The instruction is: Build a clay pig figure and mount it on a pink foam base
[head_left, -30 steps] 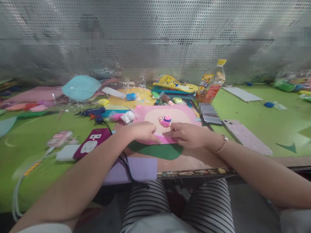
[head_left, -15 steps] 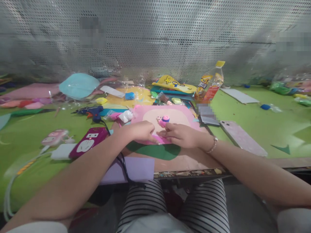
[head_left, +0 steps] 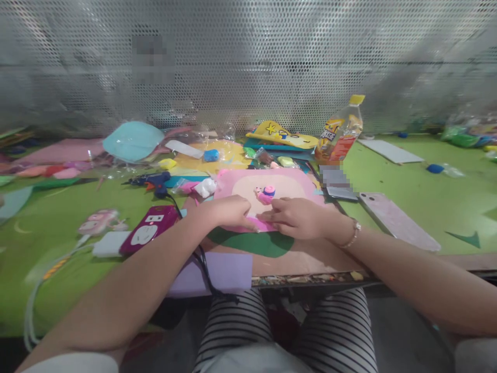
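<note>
A pink sheet (head_left: 298,180) with a cream centre lies in front of me, and a small clay snail (head_left: 266,194) with a pink body and a blue-and-pink shell rests on it. Bright pink clay (head_left: 265,226) shows along the sheet's near edge. My left hand (head_left: 233,211) is curled, its thumb down on that clay; its inner fingers are partly hidden. From the other side my right hand (head_left: 301,216) reaches in with fingers stretched forward, fingertips touching the clay just below the snail.
Left of the sheet are a glue gun (head_left: 153,181), white clay (head_left: 205,187), a purple power bank (head_left: 149,230) and a cable (head_left: 200,259). On the right stand a drink bottle (head_left: 339,132) and a pink phone (head_left: 399,220). Green paper (head_left: 256,243) lies under the sheet's near edge.
The whole view has shifted, so everything appears slightly further right. Both hands stay at the sheet's near edge with almost the same pose.
</note>
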`<state>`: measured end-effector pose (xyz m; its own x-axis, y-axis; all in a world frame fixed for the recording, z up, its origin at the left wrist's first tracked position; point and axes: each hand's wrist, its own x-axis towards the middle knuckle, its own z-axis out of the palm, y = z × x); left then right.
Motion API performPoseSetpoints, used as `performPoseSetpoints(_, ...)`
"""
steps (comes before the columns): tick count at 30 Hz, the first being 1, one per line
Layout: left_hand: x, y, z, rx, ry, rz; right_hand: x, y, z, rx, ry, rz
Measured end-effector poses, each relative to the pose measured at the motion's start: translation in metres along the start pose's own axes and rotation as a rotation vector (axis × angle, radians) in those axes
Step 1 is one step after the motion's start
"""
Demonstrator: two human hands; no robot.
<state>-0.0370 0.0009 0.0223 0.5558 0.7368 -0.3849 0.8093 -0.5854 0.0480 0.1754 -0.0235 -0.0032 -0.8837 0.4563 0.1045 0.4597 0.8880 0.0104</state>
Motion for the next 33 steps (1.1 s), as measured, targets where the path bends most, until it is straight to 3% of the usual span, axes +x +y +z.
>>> performPoseSetpoints(6, 0.000, 0.000, 0.001, 0.018, 0.004, 0.004, -0.004, 0.003, -0.008, -0.120, -0.036, -0.068)
performPoseSetpoints(14, -0.003, 0.004, -0.002, 0.015, 0.017, 0.001, -0.003, 0.009, -0.004, 0.081, 0.061, 0.021)
performPoseSetpoints(24, 0.001, -0.001, 0.002, 0.013, 0.023, 0.008, -0.002, 0.008, 0.004, -0.132, 0.020, -0.067)
performPoseSetpoints(29, 0.003, -0.003, 0.003, 0.005, 0.019, -0.010, -0.003, 0.008, -0.001, -0.131, 0.007, -0.113)
performPoseSetpoints(33, 0.003, -0.003, 0.004, 0.006, 0.029, 0.008, -0.005, 0.006, -0.004, -0.074, 0.026, -0.066)
